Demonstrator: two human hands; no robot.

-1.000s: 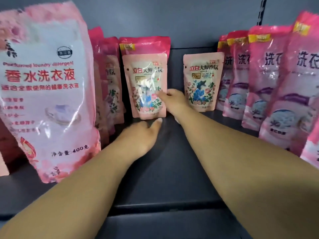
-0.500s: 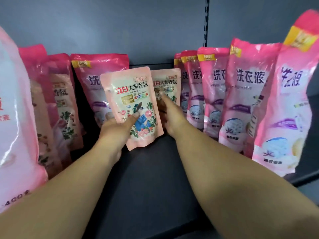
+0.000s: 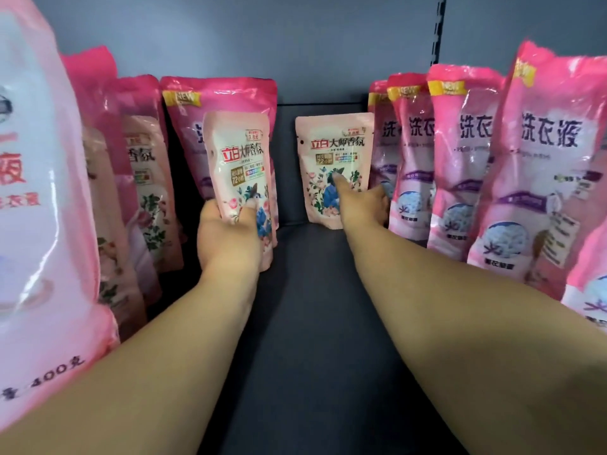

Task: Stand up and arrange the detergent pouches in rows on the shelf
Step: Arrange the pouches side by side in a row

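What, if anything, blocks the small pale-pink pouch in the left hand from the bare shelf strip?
Nothing visible does. The left hand grips the small pale-pink pouch right beside the bare dark shelf strip, which lies open in front.

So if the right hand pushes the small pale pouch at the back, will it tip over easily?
Probably yes. The small pale pouch stands alone, nothing beside it, and the right hand touches it well above its base. Its glossy film looks soft, so it may buckle, or slide on the smooth shelf.
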